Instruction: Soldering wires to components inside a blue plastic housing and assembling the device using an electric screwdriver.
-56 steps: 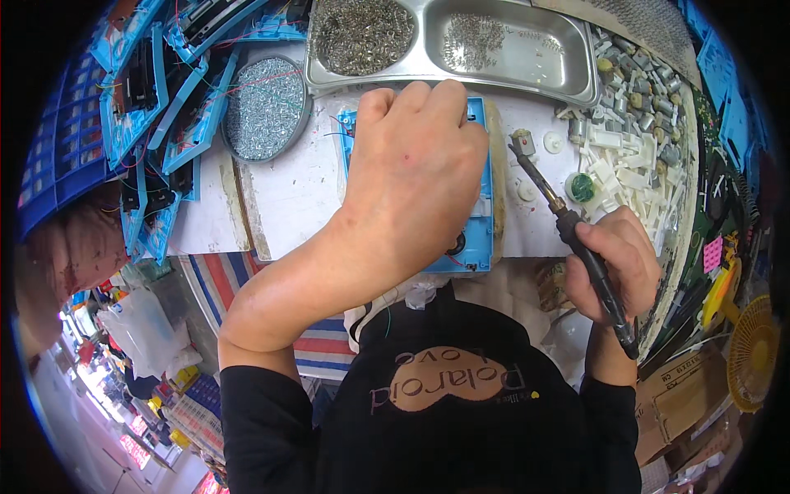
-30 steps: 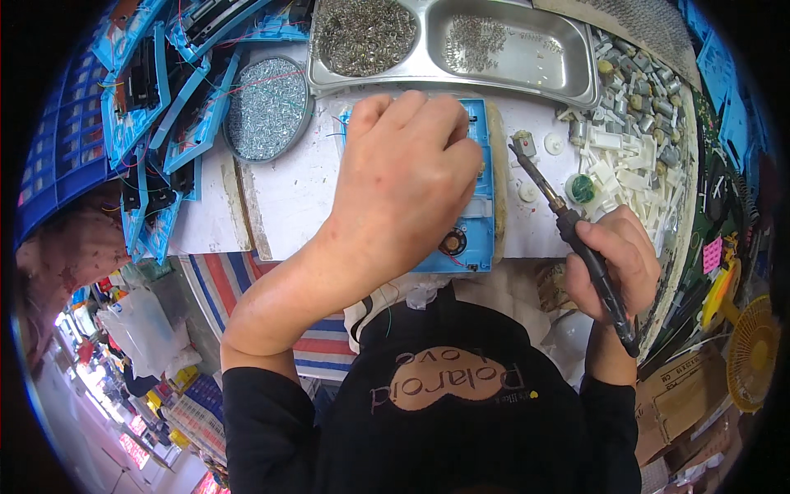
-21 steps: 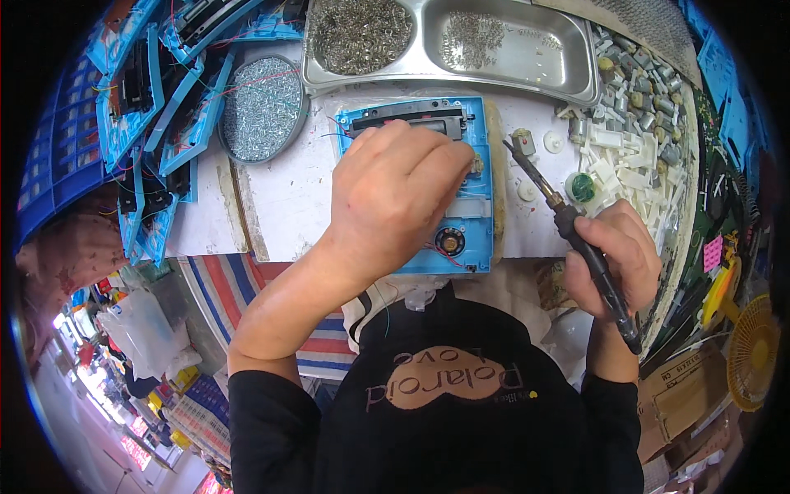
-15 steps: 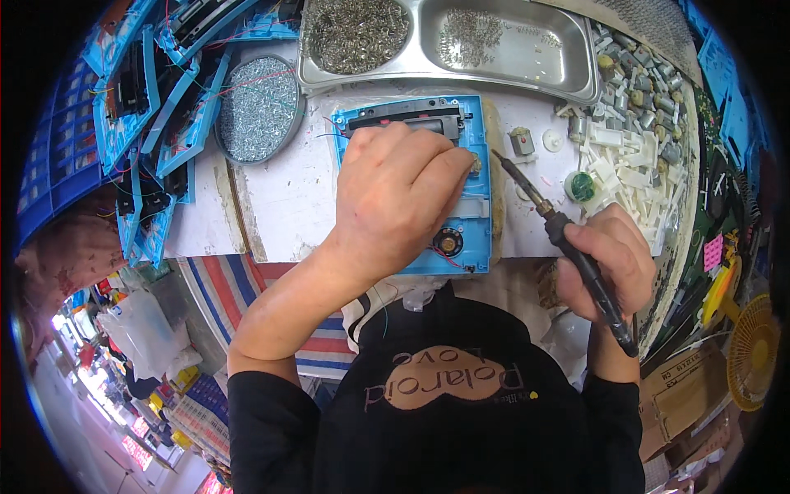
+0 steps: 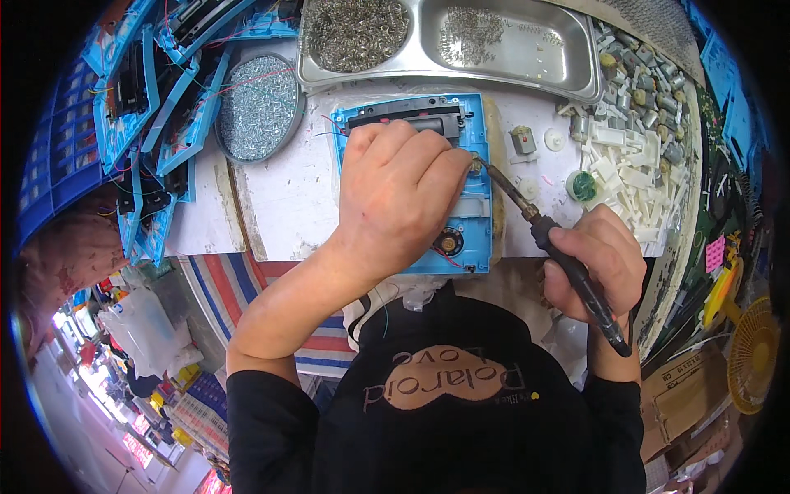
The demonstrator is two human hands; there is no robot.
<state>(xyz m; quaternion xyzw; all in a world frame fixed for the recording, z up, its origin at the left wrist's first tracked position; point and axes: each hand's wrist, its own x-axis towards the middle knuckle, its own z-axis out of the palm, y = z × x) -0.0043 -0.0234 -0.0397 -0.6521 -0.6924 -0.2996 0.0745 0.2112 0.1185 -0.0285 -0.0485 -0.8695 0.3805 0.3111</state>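
I have the blue plastic housing [image 5: 461, 193] lying flat on the white tabletop [image 5: 280, 198], just below the steel two-well tray [image 5: 576, 78], with a black bar part across its top edge and a small round speaker [image 5: 449, 242] near its lower edge. My left hand [image 5: 399, 193] lies spread over the housing's middle, fingers curled down and pressing it; whether they pinch a wire underneath I cannot tell. My right hand [image 5: 594, 262], to the right of the housing, is closed around the black handle of a soldering iron [image 5: 550, 240], whose tip meets the housing's right edge right beside my left fingertips. That closeness is the risk as I judge it: a small slip of the iron could burn a finger or melt the plastic wall. Left of the housing sits a round dish of small metal parts [image 5: 257, 107], and beyond it a stack of more blue housings [image 5: 140, 123]; to the right lie loose white plastic pieces [image 5: 638, 169].
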